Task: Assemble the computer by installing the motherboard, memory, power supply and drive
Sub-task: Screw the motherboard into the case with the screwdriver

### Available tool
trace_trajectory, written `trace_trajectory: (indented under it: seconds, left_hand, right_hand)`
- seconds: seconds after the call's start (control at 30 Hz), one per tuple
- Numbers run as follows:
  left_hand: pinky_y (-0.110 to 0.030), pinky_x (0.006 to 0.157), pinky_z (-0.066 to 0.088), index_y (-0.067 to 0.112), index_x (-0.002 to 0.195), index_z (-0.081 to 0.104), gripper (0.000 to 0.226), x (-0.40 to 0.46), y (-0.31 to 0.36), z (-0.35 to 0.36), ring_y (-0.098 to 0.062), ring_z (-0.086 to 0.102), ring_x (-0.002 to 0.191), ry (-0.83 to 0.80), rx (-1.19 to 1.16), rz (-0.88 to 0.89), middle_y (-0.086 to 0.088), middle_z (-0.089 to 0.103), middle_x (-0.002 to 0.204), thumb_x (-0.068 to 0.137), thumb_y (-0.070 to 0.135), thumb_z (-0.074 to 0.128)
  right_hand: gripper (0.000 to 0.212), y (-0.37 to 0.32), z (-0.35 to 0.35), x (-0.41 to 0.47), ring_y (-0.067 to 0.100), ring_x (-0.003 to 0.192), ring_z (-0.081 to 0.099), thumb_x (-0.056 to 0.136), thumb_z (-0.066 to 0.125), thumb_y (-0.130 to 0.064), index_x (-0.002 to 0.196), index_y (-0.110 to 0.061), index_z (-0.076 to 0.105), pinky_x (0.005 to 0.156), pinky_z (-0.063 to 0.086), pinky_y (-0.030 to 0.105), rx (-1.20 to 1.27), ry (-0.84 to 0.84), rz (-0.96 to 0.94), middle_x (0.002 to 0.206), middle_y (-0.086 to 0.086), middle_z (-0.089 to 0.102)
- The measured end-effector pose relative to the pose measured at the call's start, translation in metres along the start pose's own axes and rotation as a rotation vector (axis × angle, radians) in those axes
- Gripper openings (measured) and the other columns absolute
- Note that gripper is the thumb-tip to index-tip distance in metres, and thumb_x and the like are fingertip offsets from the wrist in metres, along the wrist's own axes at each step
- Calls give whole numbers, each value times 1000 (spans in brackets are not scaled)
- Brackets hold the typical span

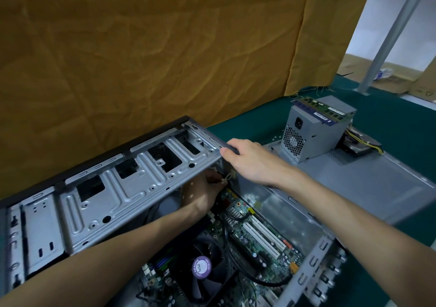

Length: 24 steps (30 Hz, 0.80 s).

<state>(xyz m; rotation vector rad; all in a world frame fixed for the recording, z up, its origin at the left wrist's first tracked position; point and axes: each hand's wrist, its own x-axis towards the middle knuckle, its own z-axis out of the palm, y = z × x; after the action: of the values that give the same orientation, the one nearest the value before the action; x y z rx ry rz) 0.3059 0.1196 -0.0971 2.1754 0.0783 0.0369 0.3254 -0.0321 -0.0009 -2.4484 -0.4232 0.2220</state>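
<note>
- Computer case point(313, 257) lies open on a green table cover point(389, 108); the motherboard point(257, 243) sits flat on the case floor, with its 2 white expansion slots point(264, 238) and a black CPU fan point(205, 273) with a purple hub label in view.
- Drive cage point(132, 184), a grey perforated metal frame, is tilted up over the left part of the case, its far corner raised.
- Right hand point(250, 160) grips that raised far corner: thumb on the near face, fingers curled over the top edge. The arm crosses above the motherboard.
- Left hand point(203, 193) reaches under the raised cage, close to the motherboard's far end and just below the right hand. It is in shadow; fingers seem bent near a pale cable connector point(227, 177), but I cannot tell whether they pinch it.
- Power supply point(313, 134), a grey box with a mesh fan grille, stands on a grey side panel point(377, 184) to the right of the case, well apart from both hands.
- 2 memory sticks point(323, 111) lie across the top of the power supply.
- Drive point(358, 147) lies behind the power supply, beside its yellow and black cables point(363, 141), partly hidden.
- Tan cloth point(151, 47) hangs behind the table.
</note>
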Motion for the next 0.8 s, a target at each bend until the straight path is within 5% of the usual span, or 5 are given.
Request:
trace_trajectory:
  seconds: [0.13, 0.43, 0.6, 0.8]
  left_hand:
    - [-11, 64, 41, 24, 98, 75, 11, -4, 2, 2, 3, 61, 76, 52, 28, -13, 15, 70, 89, 93, 34, 74]
    - [-6, 57, 39, 20, 102, 74, 15, -6, 6, 0, 5, 58, 74, 19, 14, -44, 13, 69, 91, 94, 33, 73]
    - [-25, 86, 53, 19, 103, 76, 13, -8, 6, -2, -9, 67, 90, 51, -3, -40, 11, 73, 99, 93, 28, 74]
    - [-20, 78, 52, 22, 99, 77, 13, -10, 7, -2, -7, 67, 85, 63, 0, -41, 13, 72, 92, 91, 31, 76]
  right_hand:
    - [39, 0, 0, 0, 18, 60, 46, 105, 39, -51, 85, -19, 49, 56, 33, 34, 3, 0, 0, 71, -1, 53]
    - [39, 0, 0, 0, 18, 59, 46, 105, 39, -52, 88, -18, 52, 56, 33, 34, -2, 0, -3, 70, -2, 53]
    - [41, -1, 0, -1, 18, 61, 47, 105, 39, -51, 89, -16, 52, 57, 33, 35, -1, -2, -3, 71, -1, 53]
    - [40, -2, -1, -1, 19, 62, 45, 106, 39, -49, 87, -16, 49, 57, 31, 36, -5, -9, 0, 73, 1, 52]
